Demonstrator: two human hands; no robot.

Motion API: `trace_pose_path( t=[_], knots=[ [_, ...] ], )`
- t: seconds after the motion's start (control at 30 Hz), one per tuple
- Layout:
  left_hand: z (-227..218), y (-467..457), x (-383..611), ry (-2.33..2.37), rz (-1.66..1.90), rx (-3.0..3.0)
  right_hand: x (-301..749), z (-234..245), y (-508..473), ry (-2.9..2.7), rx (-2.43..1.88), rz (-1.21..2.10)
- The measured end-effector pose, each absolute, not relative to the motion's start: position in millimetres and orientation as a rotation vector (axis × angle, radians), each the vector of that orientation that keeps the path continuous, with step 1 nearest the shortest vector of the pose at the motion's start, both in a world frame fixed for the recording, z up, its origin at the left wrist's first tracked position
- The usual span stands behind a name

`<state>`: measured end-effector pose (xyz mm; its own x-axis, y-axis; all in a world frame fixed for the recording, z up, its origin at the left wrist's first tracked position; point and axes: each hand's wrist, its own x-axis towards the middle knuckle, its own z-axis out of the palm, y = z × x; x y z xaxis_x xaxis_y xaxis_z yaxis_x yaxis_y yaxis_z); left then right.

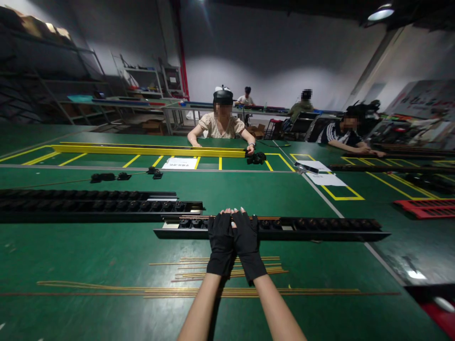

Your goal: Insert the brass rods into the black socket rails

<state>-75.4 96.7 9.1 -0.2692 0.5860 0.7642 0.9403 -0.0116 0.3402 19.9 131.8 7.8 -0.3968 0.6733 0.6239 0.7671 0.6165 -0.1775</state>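
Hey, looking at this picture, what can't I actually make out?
Head view: the middle of the long black channel-shaped rail, covered by the black-gloved left hand and black-gloved right hand.
Head view: parts of the thin brass-coloured rods nearer the camera, hidden under both arms.
Head view: the left end of the long black rail on the left, cut off by the edge.
Head view: print on the white paper sheet, small and blurred.

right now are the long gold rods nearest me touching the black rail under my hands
Apart: the head view shows bare green tabletop and the shorter gold rods between the long gold rods and the black rail.
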Motion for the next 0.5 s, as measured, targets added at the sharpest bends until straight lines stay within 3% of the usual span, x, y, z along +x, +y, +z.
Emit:
trace_pose_path(
  t=[0.27, 0.5],
  knots=[
    [37, 57, -73, -1.921, -1.004, -1.712, 57, 23, 104, -2.194, -1.095, -0.249],
    [11, -35, -74, -2.092, -1.050, -1.438, 129, -8, 45, -1.932, -1.156, -0.175]
  ],
)
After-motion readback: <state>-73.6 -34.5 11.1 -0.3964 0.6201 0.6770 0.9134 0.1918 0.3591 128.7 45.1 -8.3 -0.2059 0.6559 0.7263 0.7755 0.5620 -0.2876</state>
